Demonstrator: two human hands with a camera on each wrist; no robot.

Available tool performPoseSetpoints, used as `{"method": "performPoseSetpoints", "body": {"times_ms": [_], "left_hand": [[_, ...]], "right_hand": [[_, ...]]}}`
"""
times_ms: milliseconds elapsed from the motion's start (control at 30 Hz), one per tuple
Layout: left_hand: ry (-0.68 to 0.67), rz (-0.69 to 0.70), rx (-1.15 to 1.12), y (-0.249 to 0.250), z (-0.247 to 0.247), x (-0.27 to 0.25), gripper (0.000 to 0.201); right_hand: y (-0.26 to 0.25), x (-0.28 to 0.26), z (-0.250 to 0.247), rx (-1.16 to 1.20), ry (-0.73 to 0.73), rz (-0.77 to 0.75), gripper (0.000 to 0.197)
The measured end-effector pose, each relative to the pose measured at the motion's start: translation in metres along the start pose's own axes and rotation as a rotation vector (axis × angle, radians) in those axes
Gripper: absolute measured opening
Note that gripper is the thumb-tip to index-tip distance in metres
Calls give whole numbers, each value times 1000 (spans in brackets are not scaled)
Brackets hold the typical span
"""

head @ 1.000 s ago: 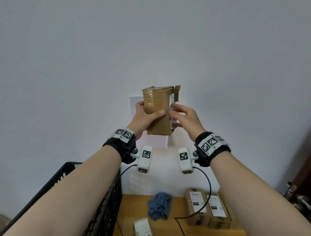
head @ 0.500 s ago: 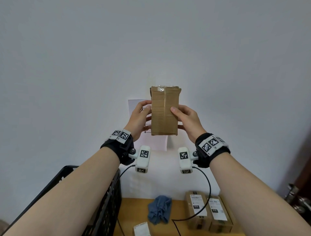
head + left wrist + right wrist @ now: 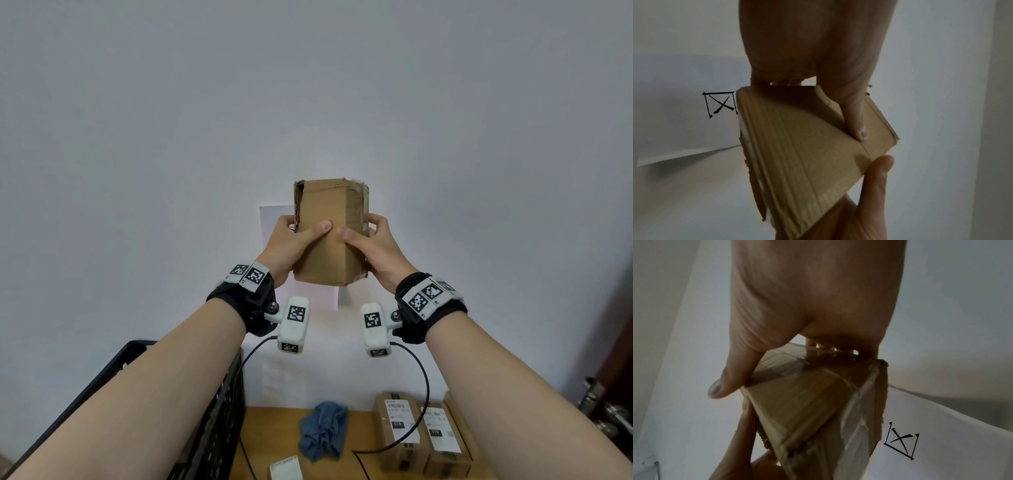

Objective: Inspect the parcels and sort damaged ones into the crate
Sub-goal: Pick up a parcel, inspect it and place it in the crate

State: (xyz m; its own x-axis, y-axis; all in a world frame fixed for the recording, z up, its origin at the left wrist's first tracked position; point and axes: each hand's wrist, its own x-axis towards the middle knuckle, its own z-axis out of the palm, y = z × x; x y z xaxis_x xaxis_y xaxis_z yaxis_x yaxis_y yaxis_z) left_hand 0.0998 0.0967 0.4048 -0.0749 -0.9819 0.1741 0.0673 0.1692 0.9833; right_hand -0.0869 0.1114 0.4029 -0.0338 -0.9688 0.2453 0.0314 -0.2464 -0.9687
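I hold a brown cardboard parcel [image 3: 330, 233] upright in front of the white wall, high above the table. Its top left edge is torn open and its top rim is ragged. My left hand [image 3: 291, 245] grips its left side, thumb across the near face. My right hand [image 3: 371, 245] grips the right side the same way, thumb on the front. In the left wrist view the parcel [image 3: 807, 154] shows a frayed side edge. In the right wrist view the parcel [image 3: 818, 410] shows clear tape and a torn corner. The black crate [image 3: 219, 411] stands at the lower left.
Two labelled brown parcels [image 3: 399, 428] [image 3: 442, 437] lie side by side on the wooden table [image 3: 274, 425]. A crumpled blue cloth [image 3: 322, 431] lies beside them, and another labelled parcel [image 3: 286, 467] sits at the bottom edge. A paper sheet [image 3: 274, 219] hangs on the wall behind the parcel.
Both hands have turned the parcel about its upright axis. A plain cardboard face now points at me, with the torn edge at the top left, and the thumbs have shifted onto the front.
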Motion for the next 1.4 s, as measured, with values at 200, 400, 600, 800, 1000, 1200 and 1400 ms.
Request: {"method": "performPoseSetpoints", "body": {"times_ms": [200, 400, 600, 800, 1000, 1200, 1400], "left_hand": [[-50, -16, -32, 0, 0, -4, 62], [-103, -44, -96, -1, -2, -4, 68], [-110, -13, -94, -3, 0, -2, 64], [-113, 12, -89, -5, 1, 1, 61], [-82, 15, -75, -5, 3, 4, 52], [103, 102, -60, -2, 12, 4, 86], [95, 162, -91, 2, 20, 5, 70]], "right_hand": [[-3, -1, -5, 133, 33, -71, 83], [2, 1, -12, 237, 62, -63, 69], [6, 4, -15, 240, 72, -59, 65], [9, 7, -19, 257, 75, -47, 64], [9, 9, -21, 212, 81, -52, 43], [10, 12, -15, -151, 191, -189, 37], [4, 10, -1, -249, 47, -165, 76]]}}
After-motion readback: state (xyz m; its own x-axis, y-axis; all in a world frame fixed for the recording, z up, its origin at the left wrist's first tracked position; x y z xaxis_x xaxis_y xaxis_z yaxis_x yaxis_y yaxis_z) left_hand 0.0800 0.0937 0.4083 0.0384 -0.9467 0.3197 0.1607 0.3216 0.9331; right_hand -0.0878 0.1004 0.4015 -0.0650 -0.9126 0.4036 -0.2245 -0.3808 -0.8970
